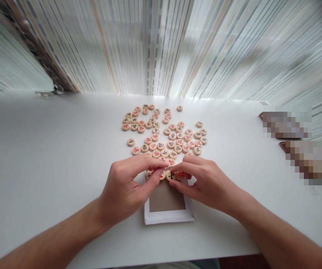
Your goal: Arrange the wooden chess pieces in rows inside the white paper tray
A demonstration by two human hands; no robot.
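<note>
A shallow white box (166, 216) with a brown inside lies in front of me, with a row of round wooden Chinese chess pieces along its far end. My left hand (129, 183) has thumb and forefinger pinched over a red-marked piece (162, 175), which they partly hide. My right hand (208, 179) curves in from the other side, thumb and forefinger on a black-marked piece (171, 176). Beneath its fingers shows another red-marked piece (180, 174). At the row's left end a black-marked piece (149, 175) is partly covered by my left hand.
Many loose chess pieces (153, 146) with red or black characters spread over the white table (65, 157) beyond the box. Two blurred-out brown-edged objects (285, 125) rest at the right. A striped curtain (138, 45) hangs along the table's far edge.
</note>
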